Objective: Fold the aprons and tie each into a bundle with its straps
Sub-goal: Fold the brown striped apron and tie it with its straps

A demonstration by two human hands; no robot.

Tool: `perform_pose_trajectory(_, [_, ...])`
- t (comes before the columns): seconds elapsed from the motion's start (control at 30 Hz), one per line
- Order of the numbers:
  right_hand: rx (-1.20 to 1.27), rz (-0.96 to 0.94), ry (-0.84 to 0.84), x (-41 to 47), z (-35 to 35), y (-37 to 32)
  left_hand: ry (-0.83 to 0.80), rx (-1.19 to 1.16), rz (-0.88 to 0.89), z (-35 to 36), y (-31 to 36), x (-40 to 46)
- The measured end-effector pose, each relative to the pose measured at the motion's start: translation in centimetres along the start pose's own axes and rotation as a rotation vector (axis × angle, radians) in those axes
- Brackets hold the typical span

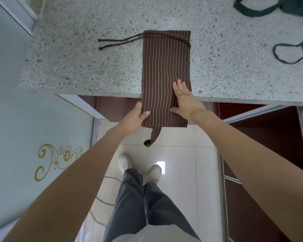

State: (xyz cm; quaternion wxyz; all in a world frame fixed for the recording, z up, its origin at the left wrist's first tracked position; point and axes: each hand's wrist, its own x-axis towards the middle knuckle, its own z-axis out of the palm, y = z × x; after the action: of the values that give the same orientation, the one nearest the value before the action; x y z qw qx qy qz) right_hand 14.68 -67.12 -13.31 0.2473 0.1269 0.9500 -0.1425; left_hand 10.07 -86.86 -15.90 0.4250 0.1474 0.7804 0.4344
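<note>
- Nearest, at the bottom: grey trouser legs and two white shoes on pale floor tiles.
- At the left, a pale blue panel with a gold scroll ornament; at the right, dark red cabinet fronts under the counter.
- Below the cloth's near edge, one brown strap hanging free, its end curled over the floor.
- Left hand gripping the near left edge of the brown striped apron, thumb curled on top, fingers hidden underneath.
- Right hand flat on the cloth's right side, fingers straight and spread, thumb stretched out across the stripes; pressing, not clutching.
- Brown striped apron folded to a long narrow strip, far part lying on the speckled stone counter, near part hanging past the counter's front edge.
- At the strip's far end, two thin brown ties crossing the cloth and trailing off to the left across the counter.
- Farthest, at the top right corner: a dark green apron, loosely bunched and partly out of frame, well apart from the brown one, with a looped green strap sprawled toward the right edge.
</note>
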Motion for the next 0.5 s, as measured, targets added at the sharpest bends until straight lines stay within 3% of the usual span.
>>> perform_pose_trajectory(0.17, [0.014, 0.0, 0.012, -0.1, 0.1, 0.0, -0.048, -0.269, -0.056, 0.0, -0.6, -1.4])
perform_pose_trajectory(0.37, [0.061, -0.002, 0.008, -0.1, -0.1, 0.0, -0.042, -0.263, -0.051, 0.0, 0.3, -1.7])
perform_pose_trajectory(0.5, [0.126, -0.011, 0.011, -0.2, -0.4, 0.3, 0.126, -0.285, -0.056, 0.5, 1.8, -0.4])
